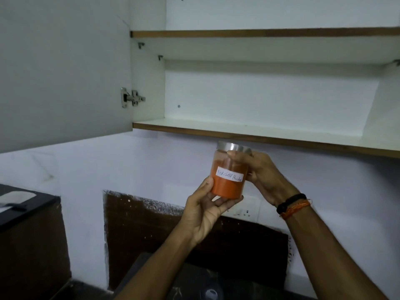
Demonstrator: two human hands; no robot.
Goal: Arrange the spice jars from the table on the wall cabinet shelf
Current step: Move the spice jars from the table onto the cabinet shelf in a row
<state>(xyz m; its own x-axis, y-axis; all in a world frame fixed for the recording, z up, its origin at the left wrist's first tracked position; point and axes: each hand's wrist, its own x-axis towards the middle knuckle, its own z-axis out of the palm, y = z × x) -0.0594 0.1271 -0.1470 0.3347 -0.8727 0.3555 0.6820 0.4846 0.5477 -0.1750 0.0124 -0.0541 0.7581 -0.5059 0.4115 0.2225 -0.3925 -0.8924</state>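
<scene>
You are holding one spice jar [229, 169] between both hands, raised in front of the white wall just under the wall cabinet. Your left hand [205, 211] cups it from below: the fingers curl beneath the base and the thumb lies along the jar's left side. Your right hand [262, 172] grips it from the right, with fingers wrapped over the upper part next to the metal lid [232, 146]. The jar is clear, filled with orange-red powder, tilted slightly, and carries a white handwritten label [229, 177] reading "Red chilli Powder".

Directly above your hands is the cabinet's bottom shelf [249, 132], its brown front edge just over the lid. Higher up sits a second shelf [259, 33]. Up and to the left of your left hand the cabinet door [62, 68] stands open on its hinge [131, 97]. On your right wrist are a black band [291, 202] and orange thread. Below your forearms lies a dark surface, too dim to make out.
</scene>
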